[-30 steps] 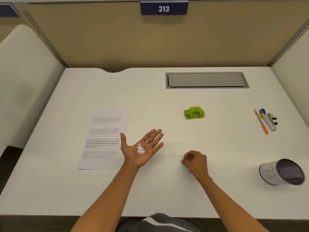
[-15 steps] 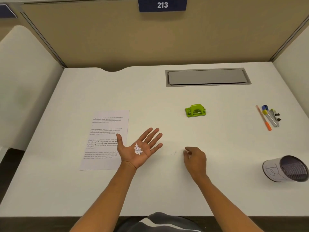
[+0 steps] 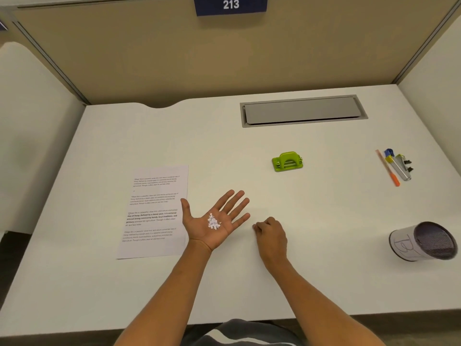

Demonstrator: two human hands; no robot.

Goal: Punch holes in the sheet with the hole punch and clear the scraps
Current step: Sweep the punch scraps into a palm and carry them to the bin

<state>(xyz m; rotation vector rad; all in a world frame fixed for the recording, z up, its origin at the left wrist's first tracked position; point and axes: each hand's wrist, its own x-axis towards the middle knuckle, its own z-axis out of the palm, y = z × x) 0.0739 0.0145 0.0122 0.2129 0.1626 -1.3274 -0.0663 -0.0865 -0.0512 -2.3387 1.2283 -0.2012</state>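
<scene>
White paper scraps (image 3: 213,221) lie piled in our left hand (image 3: 215,222), held palm-up with fingers spread just right of the printed sheet (image 3: 154,211) on the desk (image 3: 324,208). Our right hand (image 3: 270,233) rests nearby, fingertips pinched together; we cannot tell whether it grips anything. Farther back, the green hole punch (image 3: 287,161) stands untouched.

white desk (image 3: 249,283) | tan partition (image 3: 174,58) | blue sign (image 3: 230,5) "213" | grey cable hatch (image 3: 303,111)
</scene>
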